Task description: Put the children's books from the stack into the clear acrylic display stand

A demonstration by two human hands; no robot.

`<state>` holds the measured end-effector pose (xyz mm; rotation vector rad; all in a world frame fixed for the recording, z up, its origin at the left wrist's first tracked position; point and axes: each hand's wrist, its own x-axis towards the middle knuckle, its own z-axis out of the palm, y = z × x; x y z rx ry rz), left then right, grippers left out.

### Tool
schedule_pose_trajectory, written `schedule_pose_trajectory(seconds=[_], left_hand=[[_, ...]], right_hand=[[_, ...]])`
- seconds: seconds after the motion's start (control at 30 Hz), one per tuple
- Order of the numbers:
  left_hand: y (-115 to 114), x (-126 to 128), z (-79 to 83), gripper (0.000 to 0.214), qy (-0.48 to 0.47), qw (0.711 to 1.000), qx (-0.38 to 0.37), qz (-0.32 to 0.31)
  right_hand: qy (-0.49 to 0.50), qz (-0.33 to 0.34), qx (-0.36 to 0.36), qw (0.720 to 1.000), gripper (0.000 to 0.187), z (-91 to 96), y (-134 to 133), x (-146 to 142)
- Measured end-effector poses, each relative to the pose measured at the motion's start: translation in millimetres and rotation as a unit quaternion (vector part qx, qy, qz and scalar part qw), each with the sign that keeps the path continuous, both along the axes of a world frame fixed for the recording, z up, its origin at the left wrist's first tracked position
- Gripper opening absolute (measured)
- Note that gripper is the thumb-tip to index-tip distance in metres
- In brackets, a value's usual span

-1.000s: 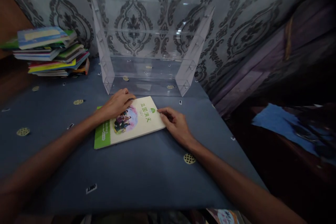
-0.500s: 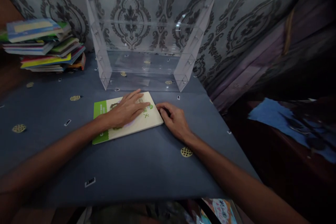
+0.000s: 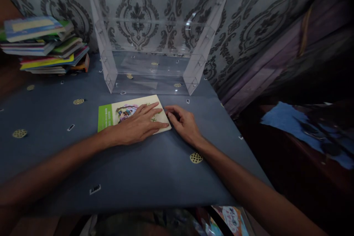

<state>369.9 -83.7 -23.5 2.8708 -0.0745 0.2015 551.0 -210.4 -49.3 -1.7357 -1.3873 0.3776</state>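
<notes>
**Table** (image 3: pixel 143 177): covered in blue-grey cloth. Its near edge runs just under your forearms, and its right edge falls away to a dark floor past your right arm. A wide stretch of cloth lies between the book and the near edge, crossed by your two forearms. It is marked with yellow dotted stickers (image 3: pixel 196 158) and small black-and-white tags (image 3: pixel 94 189).

**Clear plastic shelf** (image 3: pixel 193 70): stands upright against the patterned wall (image 3: pixel 249 25), open towards you. Its front lip is near the book's far edge but not touching it. The cloth's dots and tags show through its clear floor.

**Stack of books** (image 3: pixel 47 49): at the far left corner, well away from your hands. The books lie flat, loosely piled, with the spines uneven.

**Book** (image 3: pixel 110 116): lies flat on the cloth in front of the shelf, slightly askew. The cover is cream with a green band along its left side, a small colourful picture and green lettering that your hand partly hides.

**Left hand** (image 3: pixel 138 127): lies palm down on the book's right half. The fingers are spread and straight, and the fingertips reach the right corner.

**Right hand** (image 3: pixel 184 123): rests on the cloth just beside the book, close to your left hand. The fingers are bent with the tips at the book's right edge. You cannot tell whether they have hold of that edge.

**Blue cloth** (image 3: pixel 298 129): lies on the dark surface to your right, well away from the table.
</notes>
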Motion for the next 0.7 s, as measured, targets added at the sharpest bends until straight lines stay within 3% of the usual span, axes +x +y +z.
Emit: schedule_pose_trajectory(seconds=[0.37, 0.7], left_hand=[[3, -14, -8.3, 0.036, -0.035, 0.998, 0.039, 0.027], [71, -40, -21.5, 0.037, -0.078, 0.978, 0.083, 0.174]], right_hand=[[-0.032, 0.019, -0.012, 0.999, 0.026, 1.4, -1, -1], [-0.052, 0.020, -0.009, 0.998, 0.020, 2.0, -2, -1]])
